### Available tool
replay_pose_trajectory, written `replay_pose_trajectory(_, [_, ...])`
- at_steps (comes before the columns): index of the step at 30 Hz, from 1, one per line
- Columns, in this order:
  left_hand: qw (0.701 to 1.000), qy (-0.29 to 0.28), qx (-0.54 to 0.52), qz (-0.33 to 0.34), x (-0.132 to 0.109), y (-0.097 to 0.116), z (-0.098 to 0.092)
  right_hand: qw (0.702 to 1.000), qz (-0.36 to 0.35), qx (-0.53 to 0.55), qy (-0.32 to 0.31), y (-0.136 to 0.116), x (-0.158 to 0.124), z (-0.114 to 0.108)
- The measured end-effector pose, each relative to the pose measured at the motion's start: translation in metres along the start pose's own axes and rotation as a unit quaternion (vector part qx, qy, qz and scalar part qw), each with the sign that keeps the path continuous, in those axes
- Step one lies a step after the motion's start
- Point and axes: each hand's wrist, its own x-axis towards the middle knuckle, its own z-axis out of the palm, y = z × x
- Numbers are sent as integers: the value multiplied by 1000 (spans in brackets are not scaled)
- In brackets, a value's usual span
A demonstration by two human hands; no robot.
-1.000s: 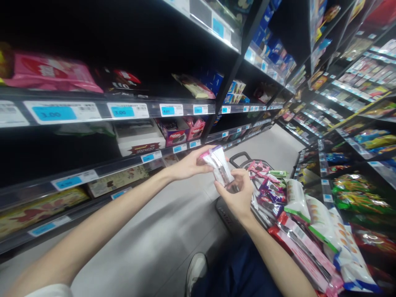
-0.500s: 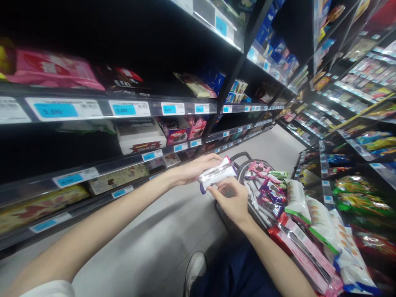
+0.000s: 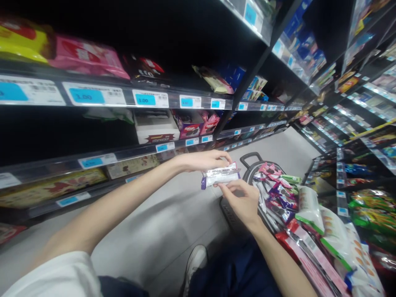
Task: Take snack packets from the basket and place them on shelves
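Note:
A small stack of silvery snack packets [image 3: 220,176] with purple and pink ends lies flat between my hands, above the aisle floor. My left hand [image 3: 204,160] grips the stack from above, fingers curled over its top edge. Just below, my right hand [image 3: 243,201] touches the packets' lower right edge with thumb and fingertips, its fingers bent. Right of my hands stands a black shopping basket [image 3: 230,209] heaped with pink, purple and green snack packets [image 3: 275,194].
Dark shelves with blue price tags [image 3: 145,99] run along the left, holding boxes and bags. More snack bags [image 3: 328,235] overflow at the lower right, in front of shelving on the right. My shoe [image 3: 194,264] and dark trousers are below; grey floor leads down the aisle.
The packets went from upright to lying flat. My right hand slid from gripping their bottom to touching the lower edge. The view shifted slightly left and down.

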Motion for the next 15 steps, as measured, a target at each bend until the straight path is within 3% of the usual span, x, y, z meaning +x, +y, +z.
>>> replay_pose_trajectory(15, [1000,-5,21,13,-5,7,1,1000,2,-7,-12,-3,-1,-1])
